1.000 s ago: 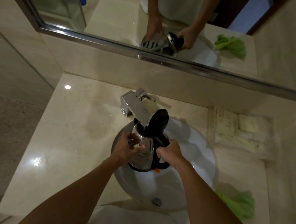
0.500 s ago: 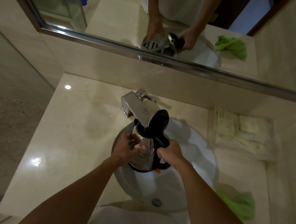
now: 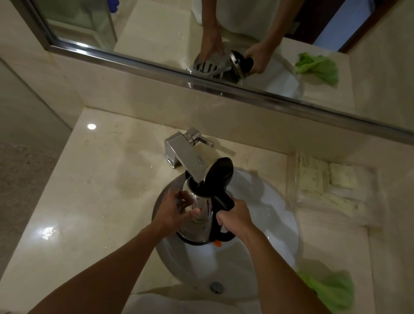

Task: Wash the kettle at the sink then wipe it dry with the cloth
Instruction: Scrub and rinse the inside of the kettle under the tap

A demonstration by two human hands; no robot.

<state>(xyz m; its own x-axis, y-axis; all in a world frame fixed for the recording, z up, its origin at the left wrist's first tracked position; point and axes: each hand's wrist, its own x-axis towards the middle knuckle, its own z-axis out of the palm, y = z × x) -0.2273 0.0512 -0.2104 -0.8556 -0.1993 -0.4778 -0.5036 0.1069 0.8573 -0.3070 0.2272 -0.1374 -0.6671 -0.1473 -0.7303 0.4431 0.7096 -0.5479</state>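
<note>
A steel kettle (image 3: 200, 223) with a black handle and raised black lid (image 3: 221, 172) hangs upright over the white sink (image 3: 279, 221), its mouth under the chrome faucet (image 3: 187, 154) spout. My right hand (image 3: 235, 219) grips the black handle. My left hand (image 3: 174, 214) wraps round the steel body on its left side. A green cloth (image 3: 331, 288) lies crumpled on the counter to the right of the sink.
The beige marble counter (image 3: 87, 192) spreads left of the sink. Clear packets of toiletries (image 3: 330, 186) sit at the back right. The sink drain (image 3: 217, 287) is near the front rim. A mirror (image 3: 220, 24) spans the wall above.
The kettle and both hands have stayed almost still under the faucet; only a slight shift of the view.
</note>
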